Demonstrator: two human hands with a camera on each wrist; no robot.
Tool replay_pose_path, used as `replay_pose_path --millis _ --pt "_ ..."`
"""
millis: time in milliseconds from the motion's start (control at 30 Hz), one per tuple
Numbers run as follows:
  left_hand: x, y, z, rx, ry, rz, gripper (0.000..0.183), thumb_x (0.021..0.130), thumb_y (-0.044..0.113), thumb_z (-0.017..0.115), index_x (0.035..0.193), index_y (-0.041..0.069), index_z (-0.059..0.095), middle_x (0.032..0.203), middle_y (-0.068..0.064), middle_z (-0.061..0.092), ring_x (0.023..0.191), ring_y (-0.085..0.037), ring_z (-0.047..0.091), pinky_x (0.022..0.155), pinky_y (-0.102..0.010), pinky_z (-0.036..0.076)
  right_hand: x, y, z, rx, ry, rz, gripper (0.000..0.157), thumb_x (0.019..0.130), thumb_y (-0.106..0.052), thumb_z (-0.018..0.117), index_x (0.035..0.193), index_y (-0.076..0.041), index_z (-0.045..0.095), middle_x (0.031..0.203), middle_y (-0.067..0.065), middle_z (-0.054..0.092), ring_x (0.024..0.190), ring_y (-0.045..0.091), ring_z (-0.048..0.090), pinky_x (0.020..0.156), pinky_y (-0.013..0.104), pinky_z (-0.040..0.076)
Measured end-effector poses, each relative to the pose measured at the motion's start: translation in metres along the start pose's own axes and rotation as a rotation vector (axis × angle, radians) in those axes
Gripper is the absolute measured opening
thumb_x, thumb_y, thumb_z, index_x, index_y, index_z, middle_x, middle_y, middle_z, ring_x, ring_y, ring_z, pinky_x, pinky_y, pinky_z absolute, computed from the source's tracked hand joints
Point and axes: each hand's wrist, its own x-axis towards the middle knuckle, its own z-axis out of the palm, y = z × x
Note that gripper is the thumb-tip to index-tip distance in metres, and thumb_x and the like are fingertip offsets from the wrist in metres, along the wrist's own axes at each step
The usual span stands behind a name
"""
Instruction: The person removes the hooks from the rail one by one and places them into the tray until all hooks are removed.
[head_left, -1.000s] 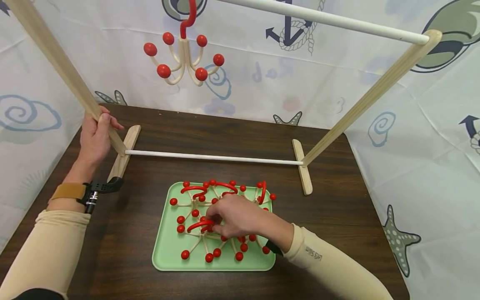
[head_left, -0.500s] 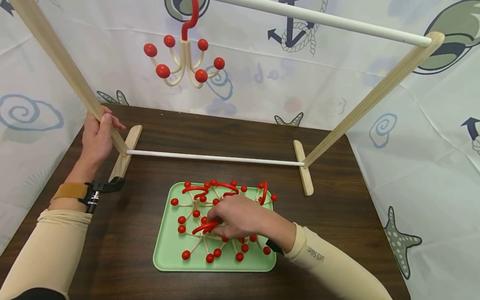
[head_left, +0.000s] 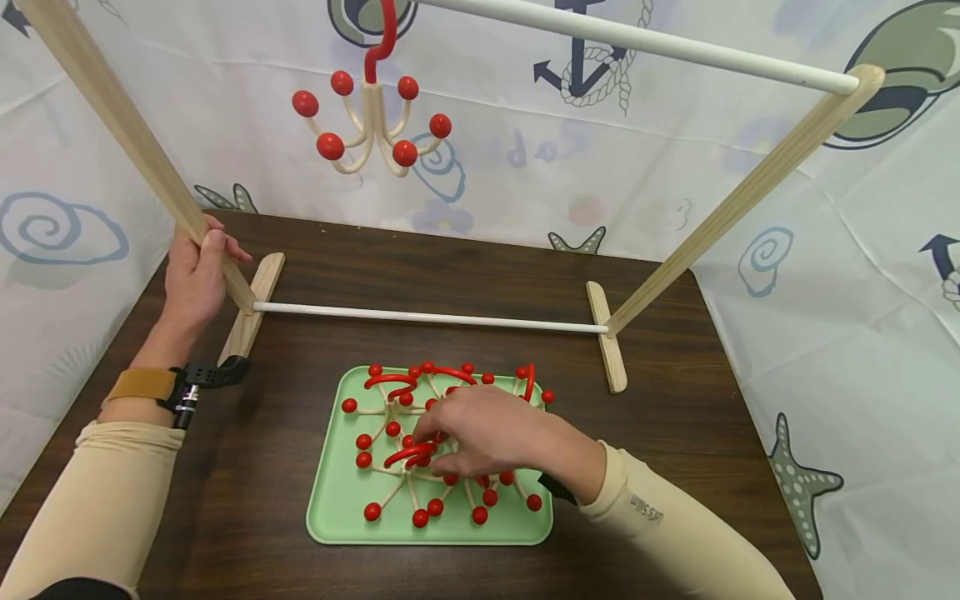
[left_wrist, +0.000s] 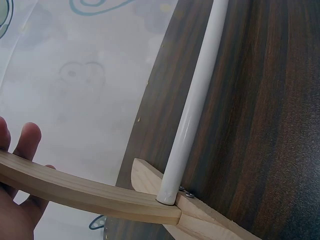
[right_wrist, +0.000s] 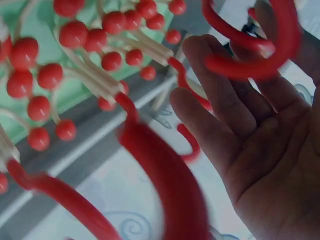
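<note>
In the head view my left hand [head_left: 197, 283] grips the left wooden post [head_left: 142, 150] of a rack near its foot; the left wrist view shows fingers behind this post [left_wrist: 90, 192]. My right hand [head_left: 491, 425] is over a green tray [head_left: 322, 508] of hangers with cream arms, red ball tips and red hooks. Its thumb and forefinger are apart beside the red hook [head_left: 408, 454] of the front-left hanger. In the right wrist view the right hand's fingers [right_wrist: 215, 90] are loosely extended among the hooks, palm bare. Its fingertips are partly hidden in the head view.
One similar hanger [head_left: 372, 117] hangs by its red hook at the top of the rack, near the white top rail [head_left: 637, 33]. A lower white rail [head_left: 427, 316] joins the rack's feet behind the tray. The right post [head_left: 750, 196] leans beyond the tray. Patterned cloth encloses the table.
The front-left hanger's red hook has turned slightly. My right hand has eased a little to the right, widening the gap between thumb and hook. The left hand keeps its grip on the post.
</note>
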Motion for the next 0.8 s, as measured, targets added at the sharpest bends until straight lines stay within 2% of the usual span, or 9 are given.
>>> replay_pose_path --millis 200,300,433,600,700,800 --pt "0.000 0.000 0.000 -0.004 -0.002 0.004 0.016 0.106 0.024 0.037 0.118 0.014 0.044 0.088 -0.006 0.055 0.083 -0.010 0.062 0.081 -0.028 0.040 -0.012 -0.009 -0.026 -0.032 0.015 -0.003 0.044 0.086 -0.043 0.075 0.124 -0.023 0.067 0.118 -0.015 0.066 0.102 0.001 0.062 0.083 0.024 0.048" --pt "0.000 0.001 -0.001 0.014 -0.004 -0.008 0.018 0.106 0.026 0.036 0.119 0.015 0.043 0.089 -0.005 0.055 0.085 -0.010 0.062 0.082 -0.028 0.040 -0.019 -0.011 -0.044 -0.066 0.062 -0.038 0.048 0.085 -0.049 0.073 0.125 -0.022 0.067 0.121 -0.013 0.065 0.106 0.003 0.062 0.087 0.026 0.048" --pt "-0.001 0.001 -0.002 0.027 -0.006 -0.017 0.019 0.107 0.027 0.036 0.120 0.016 0.043 0.090 -0.004 0.054 0.087 -0.010 0.062 0.085 -0.031 0.042 -0.025 -0.014 -0.074 -0.105 0.166 -0.081 0.047 0.087 -0.051 0.070 0.123 -0.022 0.067 0.120 -0.011 0.065 0.105 0.004 0.061 0.090 0.027 0.047" --pt "-0.001 0.001 -0.002 0.033 -0.010 -0.015 0.019 0.107 0.028 0.036 0.120 0.017 0.042 0.090 -0.004 0.054 0.087 -0.011 0.062 0.086 -0.032 0.043 -0.027 -0.010 -0.111 -0.072 0.408 -0.133 0.037 0.089 -0.039 0.072 0.118 -0.016 0.070 0.113 -0.008 0.068 0.094 0.005 0.062 0.085 0.026 0.046" --pt "-0.001 0.002 -0.002 0.033 -0.020 -0.016 0.018 0.107 0.027 0.036 0.120 0.017 0.042 0.091 -0.005 0.054 0.087 -0.010 0.062 0.086 -0.031 0.043 -0.023 -0.006 -0.129 -0.063 0.600 -0.150 0.033 0.089 -0.031 0.073 0.115 -0.010 0.070 0.107 -0.002 0.070 0.089 0.008 0.062 0.081 0.027 0.047" --pt "-0.001 0.002 -0.001 0.035 -0.024 -0.019 0.017 0.107 0.027 0.035 0.119 0.018 0.043 0.091 -0.004 0.053 0.087 -0.010 0.061 0.086 -0.032 0.042 -0.017 -0.001 -0.146 -0.129 0.805 -0.139 0.032 0.091 -0.029 0.071 0.114 -0.007 0.070 0.105 0.002 0.071 0.089 0.012 0.062 0.079 0.028 0.046"
